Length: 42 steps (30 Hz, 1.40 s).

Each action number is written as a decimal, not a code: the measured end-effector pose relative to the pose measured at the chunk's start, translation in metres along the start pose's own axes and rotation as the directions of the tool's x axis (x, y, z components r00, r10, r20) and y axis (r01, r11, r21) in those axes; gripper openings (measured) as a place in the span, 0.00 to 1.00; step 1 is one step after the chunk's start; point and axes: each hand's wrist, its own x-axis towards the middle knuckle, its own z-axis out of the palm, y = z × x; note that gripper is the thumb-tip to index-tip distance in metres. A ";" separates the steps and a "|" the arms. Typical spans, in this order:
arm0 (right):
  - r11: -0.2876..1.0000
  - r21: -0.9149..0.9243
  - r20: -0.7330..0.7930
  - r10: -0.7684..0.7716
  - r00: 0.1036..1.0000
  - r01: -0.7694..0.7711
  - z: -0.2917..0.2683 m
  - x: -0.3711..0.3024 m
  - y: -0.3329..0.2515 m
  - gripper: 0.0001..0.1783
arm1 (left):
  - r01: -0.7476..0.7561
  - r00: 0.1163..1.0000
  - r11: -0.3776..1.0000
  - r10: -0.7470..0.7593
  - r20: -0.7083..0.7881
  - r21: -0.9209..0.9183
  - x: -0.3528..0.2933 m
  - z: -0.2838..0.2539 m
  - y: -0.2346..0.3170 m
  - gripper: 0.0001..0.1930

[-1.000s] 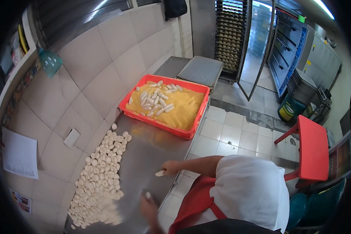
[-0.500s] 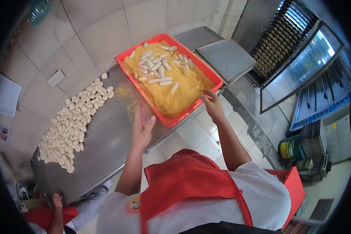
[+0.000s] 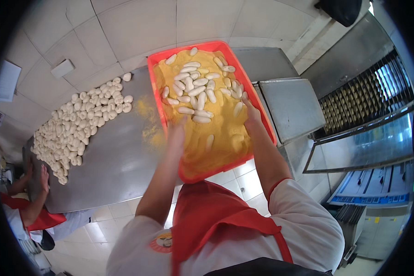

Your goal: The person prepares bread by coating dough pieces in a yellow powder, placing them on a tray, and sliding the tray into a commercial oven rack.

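Observation:
A red plastic tray holds a bed of yellow crumbs. Several pale, oblong dough pieces lie on the crumbs, mostly clustered in the far half. Over the tray's left side is my left hand, blurred, its fingers stretched toward the nearer dough pieces. My right hand reaches in along the right wall, open, with its fingertips beside the dough pieces there. Neither hand visibly grips anything, though the crumbs and the angle partly hide the fingers.
Many small round dough balls are heaped on the metal table at left. Another person's hand rests at its left end. To the right stand a metal-topped surface and a rack of trays with a glass door.
Both hands have moved forward from the tray's near end into it, along opposite sides. The view has shifted; the tray now sits more squarely before me. The other person's hands have moved along the table's edge.

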 end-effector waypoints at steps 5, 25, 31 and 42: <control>0.996 0.015 0.186 0.079 0.979 -0.083 0.085 0.033 -0.033 0.41 | 0.006 0.997 0.999 -0.009 -0.076 -0.039 0.132 0.044 0.026 0.49; 0.999 0.029 0.332 -0.042 0.942 0.035 0.108 0.112 -0.048 0.60 | -0.087 0.990 0.965 0.111 -0.085 0.248 0.218 0.088 0.079 0.47; 0.943 -0.299 0.747 0.136 0.650 0.147 0.160 0.071 -0.085 0.53 | -0.094 0.960 0.992 0.067 0.270 0.085 0.130 0.083 0.101 0.41; 0.948 -0.037 0.485 0.293 0.824 -0.315 0.005 0.015 0.004 0.44 | 0.236 0.928 0.964 -0.262 -0.265 -0.126 -0.028 0.071 0.010 0.42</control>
